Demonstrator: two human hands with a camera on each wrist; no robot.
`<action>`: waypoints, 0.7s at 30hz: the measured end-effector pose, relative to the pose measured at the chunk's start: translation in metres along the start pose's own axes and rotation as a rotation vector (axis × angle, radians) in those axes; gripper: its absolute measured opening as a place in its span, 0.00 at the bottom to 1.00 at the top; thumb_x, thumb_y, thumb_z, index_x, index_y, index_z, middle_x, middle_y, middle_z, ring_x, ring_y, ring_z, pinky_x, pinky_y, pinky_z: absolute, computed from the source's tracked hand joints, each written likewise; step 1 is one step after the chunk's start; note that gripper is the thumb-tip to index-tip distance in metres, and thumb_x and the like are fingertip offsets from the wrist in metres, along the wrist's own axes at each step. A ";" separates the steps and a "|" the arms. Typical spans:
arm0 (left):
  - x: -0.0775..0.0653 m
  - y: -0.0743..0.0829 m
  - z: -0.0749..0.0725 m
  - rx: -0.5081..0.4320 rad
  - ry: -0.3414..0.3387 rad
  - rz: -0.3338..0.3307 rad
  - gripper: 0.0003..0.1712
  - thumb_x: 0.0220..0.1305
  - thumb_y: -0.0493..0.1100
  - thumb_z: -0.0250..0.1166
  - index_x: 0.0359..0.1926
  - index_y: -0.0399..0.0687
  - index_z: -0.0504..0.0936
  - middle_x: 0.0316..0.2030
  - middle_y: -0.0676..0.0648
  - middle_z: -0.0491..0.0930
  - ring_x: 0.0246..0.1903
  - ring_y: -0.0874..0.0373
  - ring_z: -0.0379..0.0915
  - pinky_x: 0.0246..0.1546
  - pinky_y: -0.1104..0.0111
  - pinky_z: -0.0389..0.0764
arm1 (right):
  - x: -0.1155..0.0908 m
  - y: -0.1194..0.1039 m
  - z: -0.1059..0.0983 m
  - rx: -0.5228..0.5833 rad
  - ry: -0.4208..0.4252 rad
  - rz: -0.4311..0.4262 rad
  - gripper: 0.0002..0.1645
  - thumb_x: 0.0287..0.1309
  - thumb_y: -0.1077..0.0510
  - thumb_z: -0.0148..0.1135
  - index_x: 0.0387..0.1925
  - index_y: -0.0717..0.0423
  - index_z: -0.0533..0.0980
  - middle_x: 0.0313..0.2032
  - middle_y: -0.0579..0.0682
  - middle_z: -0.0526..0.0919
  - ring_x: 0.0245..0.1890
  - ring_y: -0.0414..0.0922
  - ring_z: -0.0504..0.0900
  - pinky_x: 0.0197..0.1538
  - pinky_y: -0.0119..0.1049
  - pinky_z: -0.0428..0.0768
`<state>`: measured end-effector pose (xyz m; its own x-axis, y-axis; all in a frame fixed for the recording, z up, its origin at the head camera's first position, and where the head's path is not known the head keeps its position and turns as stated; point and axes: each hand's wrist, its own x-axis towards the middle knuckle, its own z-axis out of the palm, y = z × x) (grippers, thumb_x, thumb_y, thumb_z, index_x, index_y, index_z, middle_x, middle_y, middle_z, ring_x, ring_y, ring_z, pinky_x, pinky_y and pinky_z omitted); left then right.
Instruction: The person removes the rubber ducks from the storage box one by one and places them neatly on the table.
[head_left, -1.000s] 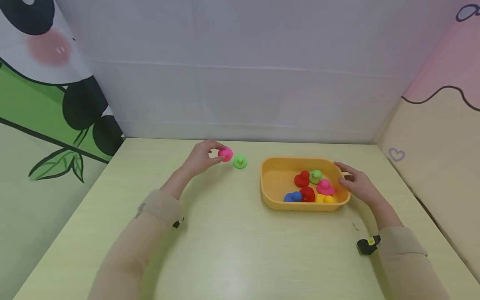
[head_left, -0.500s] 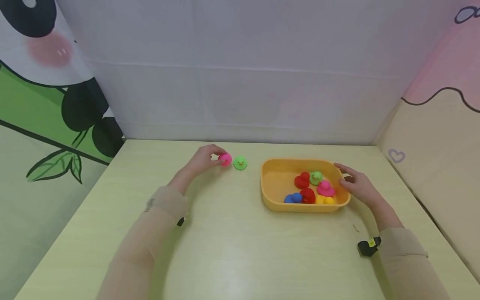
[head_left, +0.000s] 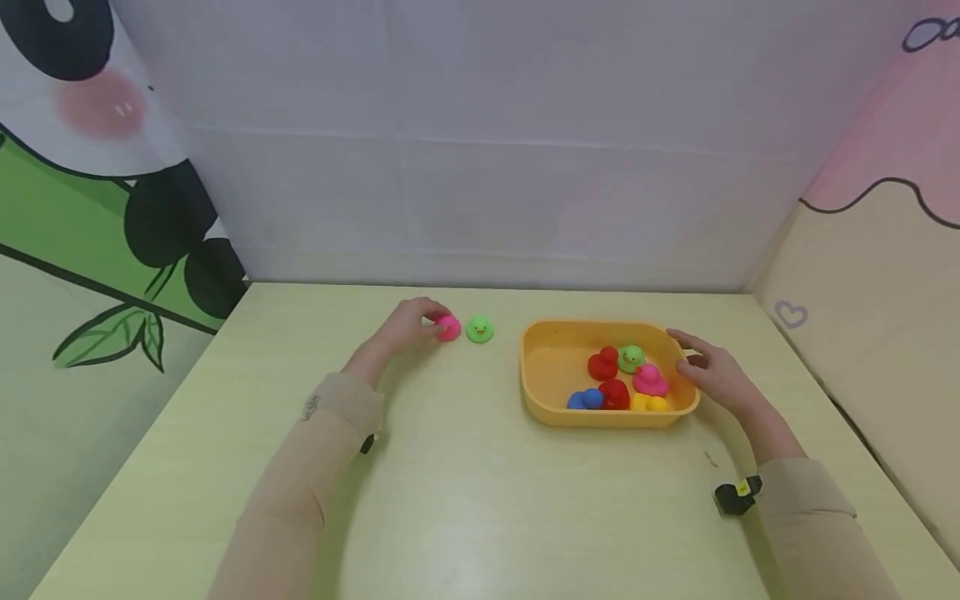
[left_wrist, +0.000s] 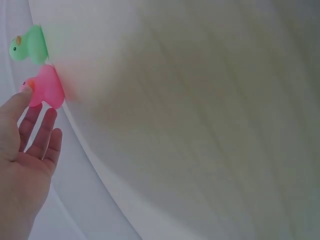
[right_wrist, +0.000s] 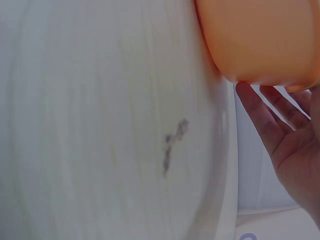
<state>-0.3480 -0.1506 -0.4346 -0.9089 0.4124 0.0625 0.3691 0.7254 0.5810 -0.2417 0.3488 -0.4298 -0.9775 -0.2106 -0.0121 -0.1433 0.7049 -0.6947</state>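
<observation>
In the head view my left hand (head_left: 408, 325) is at the back of the table, thumb and fingers at a pink rubber duck (head_left: 448, 327) low at the tabletop. The left wrist view shows the thumb against the duck's face; the index finger is hidden. A green rubber duck (head_left: 480, 329) stands just to its right. My right hand (head_left: 716, 367) holds the right end of a yellow plastic tray (head_left: 551, 414), thumb and index finger at its rim. In the right wrist view, other fingertips touch the tray's outer wall (right_wrist: 265, 45).
Inside the tray lie two red ducks (head_left: 603, 364), a green duck (head_left: 631, 359), a pink duck (head_left: 650, 381), a blue duck (head_left: 585, 400) and something yellow (head_left: 649, 403). A pale cloth wall (head_left: 480, 208) rises behind the table (head_left: 450, 500). Printed panels stand at both sides.
My left hand has lowered the pink duck slightly, down to the tabletop beside the green one. The right hand and tray have kept their places.
</observation>
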 end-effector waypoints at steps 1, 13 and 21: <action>0.000 -0.001 0.000 -0.001 -0.002 -0.005 0.17 0.61 0.38 0.64 0.52 0.41 0.80 0.47 0.42 0.80 0.49 0.48 0.74 0.56 0.57 0.72 | 0.000 0.000 0.000 0.001 0.000 -0.001 0.33 0.67 0.55 0.50 0.70 0.54 0.56 0.63 0.69 0.63 0.53 0.66 0.72 0.51 0.48 0.78; 0.001 0.002 -0.002 0.035 -0.025 -0.015 0.18 0.61 0.38 0.63 0.53 0.41 0.79 0.48 0.42 0.79 0.50 0.47 0.73 0.55 0.57 0.72 | -0.004 -0.006 0.000 0.008 -0.004 0.004 0.33 0.67 0.55 0.49 0.71 0.54 0.56 0.64 0.69 0.62 0.56 0.68 0.70 0.54 0.58 0.74; -0.003 0.007 -0.005 0.071 -0.015 0.018 0.20 0.61 0.37 0.64 0.55 0.40 0.77 0.52 0.40 0.78 0.54 0.45 0.71 0.59 0.54 0.69 | -0.002 -0.004 0.000 0.008 -0.018 0.013 0.33 0.67 0.54 0.49 0.71 0.53 0.55 0.65 0.68 0.60 0.56 0.69 0.69 0.54 0.58 0.73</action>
<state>-0.3437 -0.1492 -0.4266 -0.8992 0.4334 0.0596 0.3983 0.7549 0.5210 -0.2388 0.3462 -0.4266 -0.9764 -0.2133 -0.0343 -0.1288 0.7021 -0.7003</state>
